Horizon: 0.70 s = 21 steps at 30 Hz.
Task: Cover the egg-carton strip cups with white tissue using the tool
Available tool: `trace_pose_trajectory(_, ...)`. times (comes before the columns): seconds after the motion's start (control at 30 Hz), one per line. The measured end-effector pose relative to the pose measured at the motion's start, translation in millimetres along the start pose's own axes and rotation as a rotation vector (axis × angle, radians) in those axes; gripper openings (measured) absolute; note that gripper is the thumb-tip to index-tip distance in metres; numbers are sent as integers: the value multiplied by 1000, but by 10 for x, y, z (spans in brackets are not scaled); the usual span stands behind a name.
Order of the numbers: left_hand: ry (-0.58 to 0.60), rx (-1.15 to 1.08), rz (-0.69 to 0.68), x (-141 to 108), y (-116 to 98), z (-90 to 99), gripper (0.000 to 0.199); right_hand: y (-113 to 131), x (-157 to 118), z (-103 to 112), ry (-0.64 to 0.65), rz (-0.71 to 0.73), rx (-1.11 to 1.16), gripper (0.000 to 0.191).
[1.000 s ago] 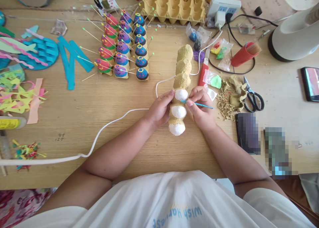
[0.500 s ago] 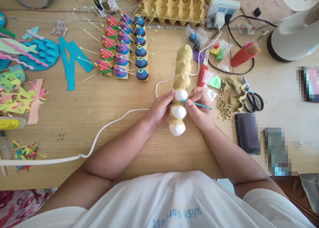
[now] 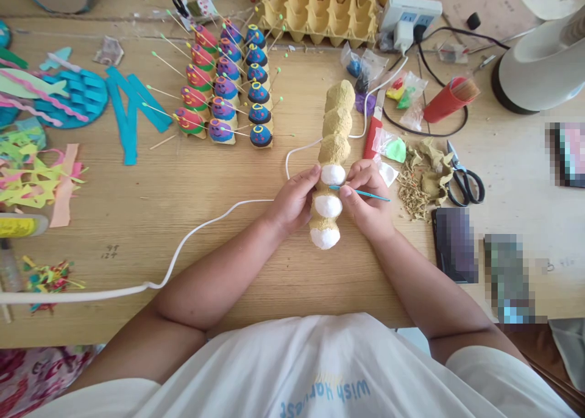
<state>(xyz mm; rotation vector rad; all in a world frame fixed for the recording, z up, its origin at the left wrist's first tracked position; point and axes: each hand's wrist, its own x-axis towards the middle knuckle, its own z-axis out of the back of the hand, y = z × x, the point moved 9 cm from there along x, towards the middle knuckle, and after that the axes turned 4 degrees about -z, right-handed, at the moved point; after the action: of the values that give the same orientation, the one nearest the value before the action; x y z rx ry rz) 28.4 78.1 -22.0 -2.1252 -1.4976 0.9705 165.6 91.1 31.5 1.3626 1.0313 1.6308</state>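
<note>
A strip of egg carton points away from me, its bumps upward. The three nearest bumps carry a white coating; the farther ones are bare tan pulp. My left hand grips the strip's left side, thumb beside the third white bump. In my right hand a thin blue modelling tool is pinched between thumb and fingers. Its left tip lies at the lower edge of the third white bump, by the gap below it. The fingers of my left hand under the strip are hidden.
Painted egg-carton caterpillars with pin feelers stand at the back left. Egg trays and a power strip lie behind. To the right are a red cutter, carton scraps, scissors and a phone. A white cable crosses the left side.
The blue tool's tip has shifted slightly down and left along the lower edge of the third white bump. Both hands keep their hold.
</note>
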Motion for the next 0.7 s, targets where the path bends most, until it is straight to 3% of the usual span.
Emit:
trace_pose_trajectory(0.17,-15,-2,-7,4,-8,8,40,15,-8,25,-31,-3,-97,39)
trace_pose_trajectory(0.47,7,34,-54,5,-35,3,38,150,-10,31,-50,131,-189,31)
trace_pose_trajectory(0.7,-72,61,-57,-6,-44,49,37,175,-13,32,-58,118,-195,32)
